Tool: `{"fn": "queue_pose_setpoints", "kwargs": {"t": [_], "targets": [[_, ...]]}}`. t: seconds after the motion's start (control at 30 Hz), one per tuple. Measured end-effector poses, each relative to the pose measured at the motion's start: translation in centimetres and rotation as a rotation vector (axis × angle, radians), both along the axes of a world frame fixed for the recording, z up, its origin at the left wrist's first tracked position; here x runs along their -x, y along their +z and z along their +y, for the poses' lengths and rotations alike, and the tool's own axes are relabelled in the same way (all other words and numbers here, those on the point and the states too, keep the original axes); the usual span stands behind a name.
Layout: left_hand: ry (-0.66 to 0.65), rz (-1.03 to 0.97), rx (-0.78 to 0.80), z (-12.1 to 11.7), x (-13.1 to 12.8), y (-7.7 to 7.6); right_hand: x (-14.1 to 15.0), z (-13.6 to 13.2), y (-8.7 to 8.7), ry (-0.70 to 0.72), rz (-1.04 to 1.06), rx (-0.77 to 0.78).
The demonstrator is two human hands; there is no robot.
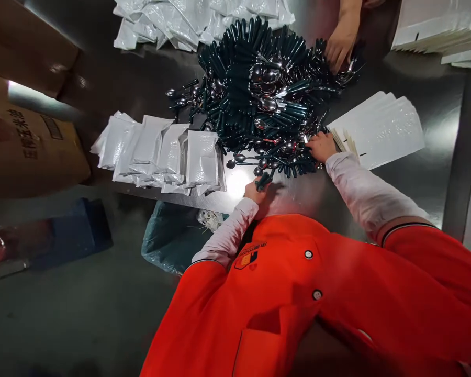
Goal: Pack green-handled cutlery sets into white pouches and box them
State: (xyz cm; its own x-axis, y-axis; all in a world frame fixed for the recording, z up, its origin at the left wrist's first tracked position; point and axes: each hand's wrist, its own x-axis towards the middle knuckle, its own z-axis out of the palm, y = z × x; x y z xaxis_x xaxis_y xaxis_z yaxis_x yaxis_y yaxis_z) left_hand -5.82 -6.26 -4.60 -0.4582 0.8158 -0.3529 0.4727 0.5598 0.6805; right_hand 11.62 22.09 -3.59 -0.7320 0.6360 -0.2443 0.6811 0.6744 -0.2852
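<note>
Packing workshop, by the look of it, i.e. bulk work. A big metal desk (412,180) carried a huge pile of dk-handled spoons (237,91), well past any household qty. White pkts (202,157) overlapped in a row on one side, w/ flat white bags (392,131) fanned out on the other. Cardboard ctns (35,146), one w/ printed Chinese characters, sat off to the left above a plain floor (63,319). I saw an orange uniform coat (349,288) w/ chest logo and, opp., a co-worker (346,29) at the same desk.

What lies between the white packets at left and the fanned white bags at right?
The pile of dark-handled cutlery, and the right hand near the bags, in the head view.
</note>
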Motion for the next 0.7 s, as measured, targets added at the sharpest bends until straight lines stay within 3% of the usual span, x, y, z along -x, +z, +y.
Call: {"fn": "queue_pose_setpoints", "kwargs": {"t": [0.1,0.2,0.37,0.43,0.5,0.57,0.63,0.7], "targets": [[0.086,0.024,-0.004,1.2,2.8,0.8,-0.7,0.9,0.6,0.065,0.009,0.003],[0.087,0.042,0.009,2.7,3.6,2.6,-1.0,0.6,2.4,0.069,0.025,0.041],[-0.082,0.074,0.02,6.9,0.6,6.2,0.6,-3.5,6.8,0.247,-0.007,0.031],[-0.164,0.055,0.019,8.5,-0.6,6.8,1.7,-5.2,7.8,0.29,0.044,0.138],[-0.194,0.014,0.02,9.2,-1.2,6.6,2.6,-5.9,7.8,0.233,0.137,0.364],[-0.136,-0.08,0.0,8.7,-1.0,5.6,2.9,-5.5,6.8,0.097,0.221,0.554],[0.012,-0.259,-0.029,7.2,-0.5,4.3,2.6,-4.6,5.3,-0.02,0.259,0.535],[0.226,-0.481,-0.039,5.1,0.0,3.0,1.9,-3.7,3.7,-0.023,0.213,0.31]]}}
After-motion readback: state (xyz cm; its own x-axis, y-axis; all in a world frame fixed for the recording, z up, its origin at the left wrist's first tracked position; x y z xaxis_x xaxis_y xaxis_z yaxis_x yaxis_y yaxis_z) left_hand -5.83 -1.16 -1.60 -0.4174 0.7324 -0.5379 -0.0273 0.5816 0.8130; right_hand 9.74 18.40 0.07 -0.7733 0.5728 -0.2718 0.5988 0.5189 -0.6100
